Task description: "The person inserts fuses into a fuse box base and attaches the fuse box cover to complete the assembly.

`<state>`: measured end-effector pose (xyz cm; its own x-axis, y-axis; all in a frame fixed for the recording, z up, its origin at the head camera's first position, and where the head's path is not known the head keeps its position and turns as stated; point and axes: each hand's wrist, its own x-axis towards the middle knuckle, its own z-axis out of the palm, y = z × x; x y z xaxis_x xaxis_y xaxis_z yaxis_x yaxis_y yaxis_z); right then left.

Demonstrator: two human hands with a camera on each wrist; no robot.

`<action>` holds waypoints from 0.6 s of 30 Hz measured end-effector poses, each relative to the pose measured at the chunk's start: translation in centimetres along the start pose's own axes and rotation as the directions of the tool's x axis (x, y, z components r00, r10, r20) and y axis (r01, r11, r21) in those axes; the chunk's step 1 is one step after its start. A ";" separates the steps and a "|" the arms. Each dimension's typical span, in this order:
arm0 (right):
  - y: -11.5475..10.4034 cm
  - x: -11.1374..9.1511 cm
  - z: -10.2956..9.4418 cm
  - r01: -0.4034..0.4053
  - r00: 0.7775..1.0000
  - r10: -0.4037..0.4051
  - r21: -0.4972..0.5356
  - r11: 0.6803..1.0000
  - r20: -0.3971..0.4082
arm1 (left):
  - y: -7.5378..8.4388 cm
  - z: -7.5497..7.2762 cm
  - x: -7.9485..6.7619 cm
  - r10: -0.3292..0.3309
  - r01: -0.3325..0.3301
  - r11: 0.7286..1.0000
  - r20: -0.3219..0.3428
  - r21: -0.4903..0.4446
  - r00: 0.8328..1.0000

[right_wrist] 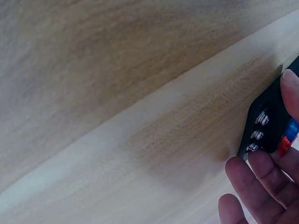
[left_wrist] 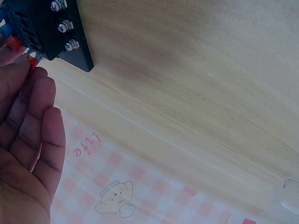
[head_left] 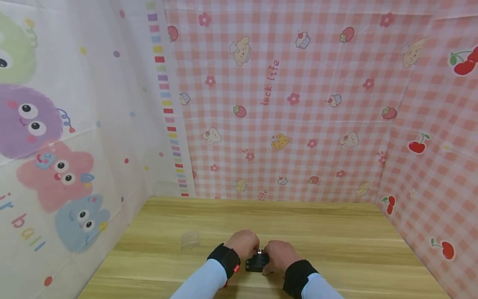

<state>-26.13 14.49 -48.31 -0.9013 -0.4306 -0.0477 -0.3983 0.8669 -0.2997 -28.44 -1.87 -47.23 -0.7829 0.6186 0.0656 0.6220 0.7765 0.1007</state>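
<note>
A black fuse block (head_left: pixel 256 263) with metal screw terminals (left_wrist: pixel 64 26) along its side lies on the table between both hands. At its slotted face, my left hand (head_left: pixel 243 244) pinches a small orange-red blade fuse (left_wrist: pixel 33 62) between thumb and fingertips, its metal blades right at the slots. Another red fuse (left_wrist: pixel 14 44) and a blue fuse (left_wrist: pixel 6 30) sit beside it in the left wrist view. My right hand (head_left: pixel 281 254) grips the block from the right, its thumb (right_wrist: pixel 290 88) on one side and fingers (right_wrist: pixel 261 169) on the other.
A clear plastic piece (head_left: pixel 190 239) lies on the wooden table (head_left: pixel 336 236) to the left of the hands. Something small and red (head_left: pixel 225 285) shows beside the left cuff. Patterned cloth walls (head_left: pixel 284 120) stand at the back and both sides.
</note>
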 end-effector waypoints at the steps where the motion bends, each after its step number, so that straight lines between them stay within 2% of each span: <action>1: 0.0 0.0 0.0 0.000 1.000 0.000 -0.001 1.000 0.001 | 0.0 0.1 0.0 0.002 -0.002 1.000 -0.001 0.004 1.000; 11: 0.3 0.1 0.1 0.013 1.000 -0.013 -0.009 1.000 -0.009 | 0.3 0.6 0.0 0.017 -0.016 0.998 -0.032 0.056 0.999; 18: 0.4 0.0 0.2 0.016 1.000 -0.016 -0.005 1.000 -0.014 | 0.9 0.5 0.0 -0.007 0.009 0.998 -0.028 0.065 1.000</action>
<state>-26.25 14.74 -48.66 -0.8970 -0.4409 -0.0298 -0.4135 0.8612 -0.2954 -27.92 -1.11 -47.66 -0.7875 0.6094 0.0922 0.6142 0.7883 0.0363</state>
